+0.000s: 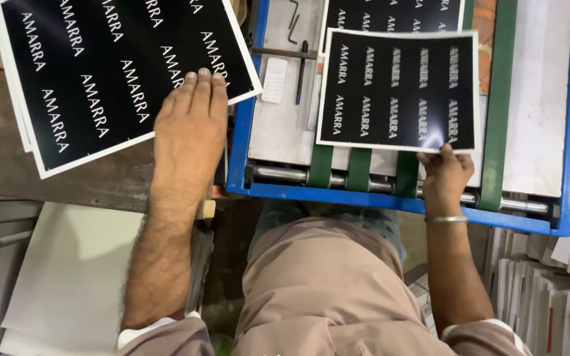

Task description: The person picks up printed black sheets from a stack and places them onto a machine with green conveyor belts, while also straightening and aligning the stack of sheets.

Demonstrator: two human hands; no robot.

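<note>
My left hand [191,128] lies flat, fingers together, on the near corner of a stack of black printed sheets with white borders [107,72] on a wooden bench. My right hand [444,177] pinches the near edge of a single black printed sheet [397,89], which lies on the feed table of a blue-framed machine [404,198]. Another black sheet [394,14] lies farther in, partly under it. Green belts [359,168] run over a metal roller beneath the held sheet.
A wooden bench [8,151] carries the left stack. White paper sheets [67,277] lie at lower left. Stacks of paper [549,290] stand at lower right. A pen and hex keys [301,62] rest on the machine's grey tray. My lap fills the bottom centre.
</note>
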